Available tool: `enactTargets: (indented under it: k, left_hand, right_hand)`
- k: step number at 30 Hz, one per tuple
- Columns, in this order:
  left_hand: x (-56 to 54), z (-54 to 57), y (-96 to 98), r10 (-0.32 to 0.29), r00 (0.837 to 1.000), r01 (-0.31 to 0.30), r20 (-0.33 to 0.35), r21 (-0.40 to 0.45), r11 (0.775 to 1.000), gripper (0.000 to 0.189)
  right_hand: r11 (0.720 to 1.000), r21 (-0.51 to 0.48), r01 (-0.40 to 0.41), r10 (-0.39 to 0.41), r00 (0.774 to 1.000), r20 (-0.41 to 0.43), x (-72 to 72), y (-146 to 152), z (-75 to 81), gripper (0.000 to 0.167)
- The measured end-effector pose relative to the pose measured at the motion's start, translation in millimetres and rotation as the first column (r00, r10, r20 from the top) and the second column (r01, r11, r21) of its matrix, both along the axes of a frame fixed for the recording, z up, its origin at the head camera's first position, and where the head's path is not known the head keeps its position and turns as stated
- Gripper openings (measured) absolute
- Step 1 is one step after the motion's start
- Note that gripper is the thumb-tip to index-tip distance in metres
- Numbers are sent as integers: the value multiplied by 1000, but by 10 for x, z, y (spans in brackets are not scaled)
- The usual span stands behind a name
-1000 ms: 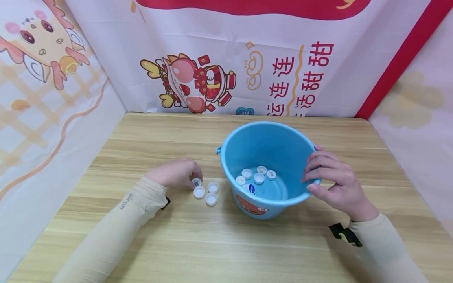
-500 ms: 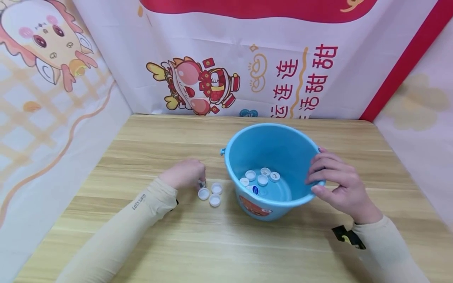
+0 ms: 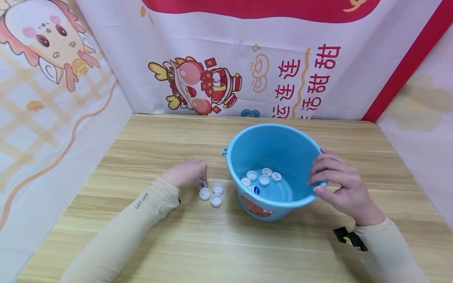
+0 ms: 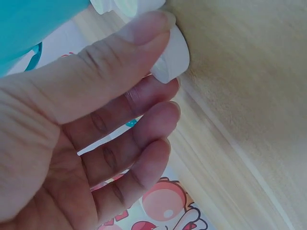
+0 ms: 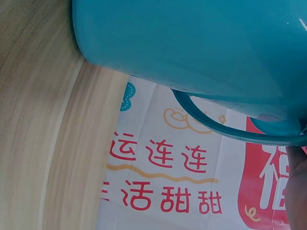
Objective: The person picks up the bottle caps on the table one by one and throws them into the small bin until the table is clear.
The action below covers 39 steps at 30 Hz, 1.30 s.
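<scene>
My left hand point(image 3: 187, 173) is low at the table, left of a light-blue bucket point(image 3: 272, 145). In the left wrist view its thumb and index finger pinch a white bottle cap point(image 4: 175, 60), tilted on its edge close to the wood, while the other fingers bend loosely. Right beside it lie three more white bottle caps point(image 3: 216, 200), hollow side up. The right hand point(image 3: 337, 181) grips the bucket's right rim, fingers inside and thumb at the near side. Several white caps point(image 3: 264, 180) lie on the bucket's floor, one with a blue label point(image 3: 256, 190).
The bucket stands on a wood-grain table point(image 3: 212, 243), tipped a little toward me. Its blue handle point(image 5: 211, 125) hangs on the far side. A printed white and red cloth point(image 3: 212, 31) hangs behind the table, with more cloth at both sides.
My left fingers have closed over the fourth cap on the table, now mostly hidden from the head view. The right hand keeps its hold on the rim. The head view has shifted slightly.
</scene>
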<state>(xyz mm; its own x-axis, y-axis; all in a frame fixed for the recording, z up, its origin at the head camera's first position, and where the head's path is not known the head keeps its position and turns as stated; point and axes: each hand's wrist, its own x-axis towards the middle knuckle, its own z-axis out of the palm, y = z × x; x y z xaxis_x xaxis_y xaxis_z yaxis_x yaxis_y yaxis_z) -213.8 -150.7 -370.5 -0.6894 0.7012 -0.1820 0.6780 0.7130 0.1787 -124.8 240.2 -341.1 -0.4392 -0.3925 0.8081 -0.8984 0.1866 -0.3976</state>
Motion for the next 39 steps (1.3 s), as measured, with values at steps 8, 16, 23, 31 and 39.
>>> enactTargets:
  k: [8,16,23,31,39]
  left_hand:
    - [-1,-15,-6,-2,1000,2,-7,-5,1000,18]
    - [9,-12,-22,-15,1000,15,-8,16,1000,18]
    - [5,-34,-41,-24,1000,23,13,27,999,18]
    - [-43,6,-105,3,995,-6,100,33,999,11]
    - [24,703,-170,111,994,-109,-5,117,987,24]
  right_hand:
    - [1000,2,0,0,1000,-3,8,-5,12,34]
    - [1000,4,5,-5,1000,1,2,20,-17,33]
    - [1000,14,23,-23,1000,2,-8,46,-48,35]
    - [999,26,33,-33,999,2,-19,52,-68,36]
    - [999,31,31,-31,1000,-5,-26,61,-76,37]
